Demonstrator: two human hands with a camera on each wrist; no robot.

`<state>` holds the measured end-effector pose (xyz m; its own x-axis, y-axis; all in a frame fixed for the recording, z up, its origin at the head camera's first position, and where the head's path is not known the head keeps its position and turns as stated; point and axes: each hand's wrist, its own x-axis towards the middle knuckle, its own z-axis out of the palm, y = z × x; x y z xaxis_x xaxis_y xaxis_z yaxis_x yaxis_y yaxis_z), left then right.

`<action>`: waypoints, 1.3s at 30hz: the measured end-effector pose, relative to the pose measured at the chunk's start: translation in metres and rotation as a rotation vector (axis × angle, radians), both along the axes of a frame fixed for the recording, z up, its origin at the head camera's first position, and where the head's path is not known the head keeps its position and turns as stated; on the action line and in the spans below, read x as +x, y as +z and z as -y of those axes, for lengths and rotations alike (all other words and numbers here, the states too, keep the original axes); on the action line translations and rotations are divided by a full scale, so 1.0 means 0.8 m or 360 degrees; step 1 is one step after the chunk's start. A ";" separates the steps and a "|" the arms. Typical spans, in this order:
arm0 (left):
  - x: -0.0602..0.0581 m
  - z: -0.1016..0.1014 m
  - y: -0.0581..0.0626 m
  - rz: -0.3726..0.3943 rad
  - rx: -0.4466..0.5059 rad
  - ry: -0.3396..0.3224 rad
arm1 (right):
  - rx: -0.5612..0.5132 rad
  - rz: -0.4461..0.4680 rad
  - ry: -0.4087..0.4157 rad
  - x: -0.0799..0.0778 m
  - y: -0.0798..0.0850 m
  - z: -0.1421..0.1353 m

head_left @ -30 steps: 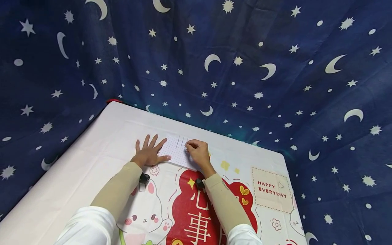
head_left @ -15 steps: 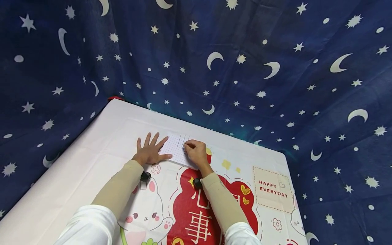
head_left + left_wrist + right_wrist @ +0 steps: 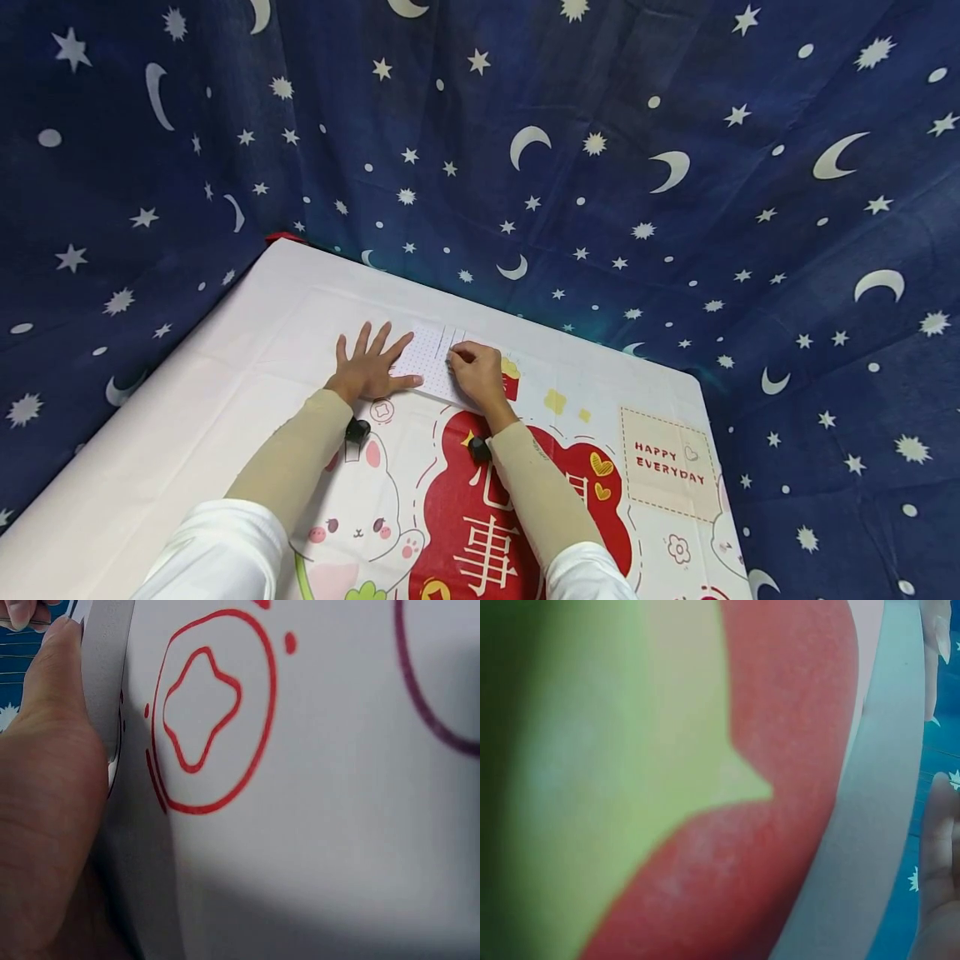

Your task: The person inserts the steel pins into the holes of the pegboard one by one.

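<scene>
A white board [image 3: 417, 357] with rows of small dots lies on the table. Several thin dark rods [image 3: 440, 342] stand up from it; in the left wrist view they cross the blue background as fine lines. My left hand [image 3: 367, 372] is spread flat at the board's left end, thumb and index finger over its edge. Over the board's right part, my right hand [image 3: 480, 375] pinches a thin rod [image 3: 34, 622] between thumb and fingertips. The rod's lower end is hard to make out. In the right wrist view the board's pale side [image 3: 862, 825] runs beside my fingers.
A printed cloth [image 3: 300, 333] covers the table, with a rabbit, red shapes and lettering. Dark blue curtains [image 3: 480, 125] with moons and stars hang behind the table and along both sides. A black wrist camera [image 3: 357, 430] is strapped under the left wrist.
My right hand has shifted slightly left over the board, uncovering more of the printed red box beside it. My left hand stays in place. The head view has tilted a little.
</scene>
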<state>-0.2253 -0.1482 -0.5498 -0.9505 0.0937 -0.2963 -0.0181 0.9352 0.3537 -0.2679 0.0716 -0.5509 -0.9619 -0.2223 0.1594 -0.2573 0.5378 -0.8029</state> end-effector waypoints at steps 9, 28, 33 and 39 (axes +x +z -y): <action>-0.002 0.000 -0.002 0.0008 0.0027 0.0000 | 0.0127 0.0010 -0.0064 0.002 -0.001 0.005; 0.002 0.001 0.002 -0.0018 0.0056 0.0004 | 0.0215 -0.0095 -0.0126 0.002 0.001 0.021; 0.004 0.002 -0.003 0.0031 0.0074 0.0003 | 0.0265 -0.0033 -0.0167 0.006 -0.001 0.024; 0.004 0.000 0.003 -0.0008 0.0022 -0.0011 | 0.0264 -0.0025 -0.0234 0.008 0.001 0.026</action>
<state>-0.2222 -0.1481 -0.5476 -0.9513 0.1042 -0.2900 -0.0099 0.9303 0.3666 -0.2615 0.0505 -0.5503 -0.9836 -0.1040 0.1475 -0.1779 0.6950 -0.6967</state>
